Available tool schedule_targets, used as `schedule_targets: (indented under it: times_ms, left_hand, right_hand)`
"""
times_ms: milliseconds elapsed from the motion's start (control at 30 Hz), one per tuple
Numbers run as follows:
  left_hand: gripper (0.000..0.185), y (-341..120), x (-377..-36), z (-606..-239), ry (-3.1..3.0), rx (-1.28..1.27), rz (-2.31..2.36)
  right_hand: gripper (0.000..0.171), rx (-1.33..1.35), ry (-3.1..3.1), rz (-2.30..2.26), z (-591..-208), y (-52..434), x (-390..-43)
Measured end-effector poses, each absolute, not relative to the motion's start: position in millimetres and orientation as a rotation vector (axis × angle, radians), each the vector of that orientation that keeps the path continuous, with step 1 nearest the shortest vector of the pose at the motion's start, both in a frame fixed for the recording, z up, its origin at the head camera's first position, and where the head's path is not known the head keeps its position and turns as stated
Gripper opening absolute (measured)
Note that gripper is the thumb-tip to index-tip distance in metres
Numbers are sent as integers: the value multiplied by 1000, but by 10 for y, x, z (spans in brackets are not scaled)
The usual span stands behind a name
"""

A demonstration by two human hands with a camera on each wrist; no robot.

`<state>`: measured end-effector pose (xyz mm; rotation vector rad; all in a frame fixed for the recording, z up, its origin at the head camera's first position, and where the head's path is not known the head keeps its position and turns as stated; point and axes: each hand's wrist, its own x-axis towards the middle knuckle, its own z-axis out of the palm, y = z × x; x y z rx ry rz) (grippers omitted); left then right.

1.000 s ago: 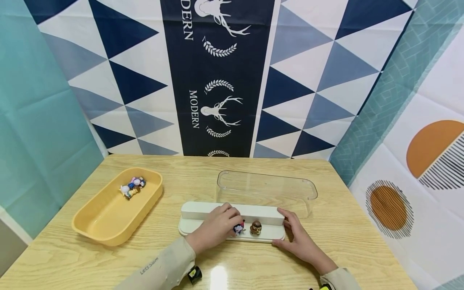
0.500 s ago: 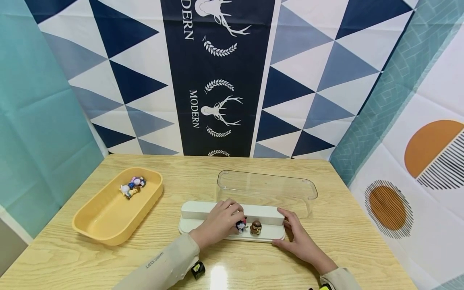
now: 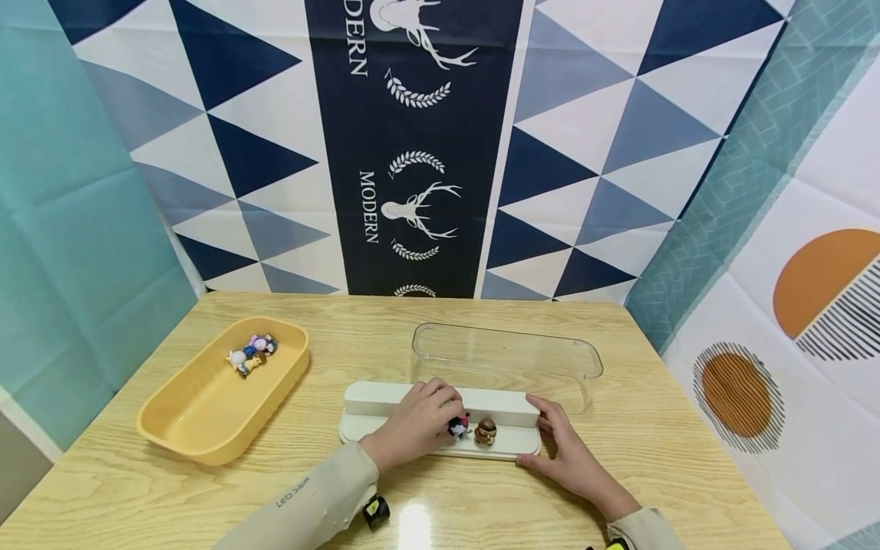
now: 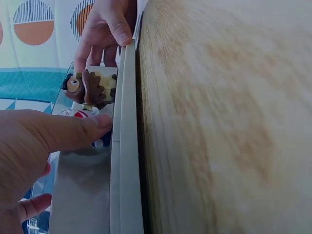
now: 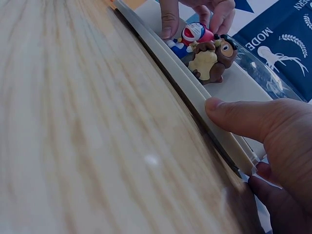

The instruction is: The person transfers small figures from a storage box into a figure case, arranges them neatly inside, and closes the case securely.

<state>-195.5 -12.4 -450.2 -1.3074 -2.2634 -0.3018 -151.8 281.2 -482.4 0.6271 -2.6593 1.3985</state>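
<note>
A white stepped base [image 3: 385, 399] lies on the wooden table. On its lower step stands a brown figurine [image 3: 485, 431], also in the wrist views [image 4: 87, 87] [image 5: 212, 58]. Just left of it, my left hand [image 3: 419, 424] pinches a small blue, red and white figurine [image 3: 457, 428] [image 5: 192, 36] that sits on the step close against the brown one. My right hand [image 3: 560, 451] holds the base's right end, thumb [image 5: 239, 117] on the front rim, fingers over the end.
A clear plastic cover [image 3: 505, 359] lies behind the base. A yellow tray [image 3: 206, 443] at the left holds several small figurines [image 3: 250, 354] in its far end. Patterned cloth walls stand around the table on three sides.
My left hand has slid the blue figurine a little to the right, up against the brown one. The right hand has stayed on the base's end.
</note>
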Motion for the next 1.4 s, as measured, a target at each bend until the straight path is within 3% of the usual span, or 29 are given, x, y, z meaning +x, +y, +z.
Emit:
schedule_targets:
  times_ms: [833, 1400]
  left_hand:
    - [35, -147, -1939, -4426, -2332, -1311, -365]
    - [43, -566, -1950, -4190, -2403, -1279, -241]
  right_hand:
    - [90, 624, -2630, 1430, -4848, 2839, -1521]
    - [90, 633, -2629, 1458, -4835, 2820, -1517]
